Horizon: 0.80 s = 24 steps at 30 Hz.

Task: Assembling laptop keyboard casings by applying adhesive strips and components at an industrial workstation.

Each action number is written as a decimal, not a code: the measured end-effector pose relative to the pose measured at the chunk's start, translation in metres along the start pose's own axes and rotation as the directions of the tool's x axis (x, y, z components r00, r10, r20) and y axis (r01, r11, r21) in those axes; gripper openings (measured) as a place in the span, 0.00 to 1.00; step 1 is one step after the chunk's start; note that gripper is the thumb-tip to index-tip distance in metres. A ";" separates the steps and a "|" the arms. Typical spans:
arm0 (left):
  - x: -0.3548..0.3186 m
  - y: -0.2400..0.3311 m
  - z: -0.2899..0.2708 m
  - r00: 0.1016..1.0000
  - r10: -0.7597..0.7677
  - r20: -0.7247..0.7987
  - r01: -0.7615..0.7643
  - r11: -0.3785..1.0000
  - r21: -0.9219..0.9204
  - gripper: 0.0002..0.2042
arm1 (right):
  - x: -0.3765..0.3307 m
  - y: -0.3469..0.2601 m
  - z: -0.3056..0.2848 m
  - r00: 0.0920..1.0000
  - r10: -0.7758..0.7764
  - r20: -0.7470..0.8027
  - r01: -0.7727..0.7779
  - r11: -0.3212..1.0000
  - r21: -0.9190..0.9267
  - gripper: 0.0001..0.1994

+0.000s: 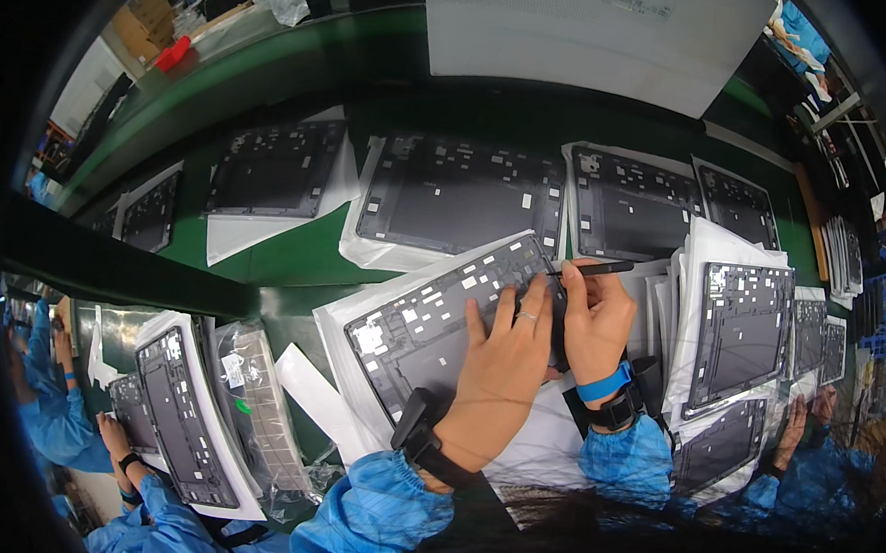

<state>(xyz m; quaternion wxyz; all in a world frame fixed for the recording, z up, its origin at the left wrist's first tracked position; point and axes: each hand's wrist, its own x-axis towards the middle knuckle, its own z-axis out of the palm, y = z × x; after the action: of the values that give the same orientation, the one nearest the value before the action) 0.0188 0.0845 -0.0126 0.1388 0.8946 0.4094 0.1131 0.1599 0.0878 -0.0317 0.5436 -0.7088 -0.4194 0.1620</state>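
A dark tablet housing (431, 321) with many small pale pads along its edges lies tilted on white sheets (335, 321) in front of me. My left hand (503, 370) rests on its right part, fingers stretched out and apart; a ring is on one finger. Over the housing's upper right corner, my right hand (599, 320) pinches a slim black tool, tweezers by its shape (604, 269). The tip points left, close to my left fingertips. What the tip touches is too small to tell. Both wrists wear black bands, and the right one also a blue band.
More housings on white sheets (462, 192) line the green belt (294, 259) beyond. A stack of sheets with a housing (746, 332) stands at right. Left are another housing (185, 418) and a plastic-wrapped tray (266, 407). Co-workers' hands (114, 438) show at both sides.
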 end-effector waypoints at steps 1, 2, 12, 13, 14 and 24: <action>0.003 0.001 0.000 1.000 0.013 -0.005 -0.013 1.000 0.029 0.43 | 0.000 -0.001 0.000 1.000 0.016 0.016 -0.016 1.000 0.009 0.07; 0.005 0.003 0.001 1.000 0.026 -0.010 -0.025 0.998 0.058 0.42 | 0.001 0.000 -0.002 1.000 0.013 0.019 -0.013 1.000 0.015 0.07; 0.029 -0.017 -0.012 0.997 -0.070 0.023 0.074 0.956 -0.283 0.23 | -0.024 -0.009 -0.044 0.978 -0.127 0.166 0.164 0.959 -0.231 0.11; 0.031 -0.043 -0.040 0.967 -0.054 -0.251 -0.071 0.882 -0.466 0.17 | -0.030 -0.014 -0.046 0.980 -0.099 0.173 0.148 0.943 -0.299 0.15; 0.037 -0.073 -0.058 0.942 -0.225 -0.250 0.118 0.916 -0.382 0.17 | -0.028 -0.014 -0.049 0.982 -0.106 0.157 0.150 0.941 -0.303 0.15; 0.059 -0.191 -0.029 0.672 -0.643 -0.367 0.729 0.663 0.172 0.19 | -0.026 -0.004 -0.049 0.965 -0.113 0.235 0.174 0.950 -0.260 0.16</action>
<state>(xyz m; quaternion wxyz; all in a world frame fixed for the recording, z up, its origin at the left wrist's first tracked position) -0.0868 0.2537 -0.0459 -0.0261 0.6561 0.7461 0.1102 0.1763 0.0370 -0.0167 0.3999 -0.7236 -0.5456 0.1375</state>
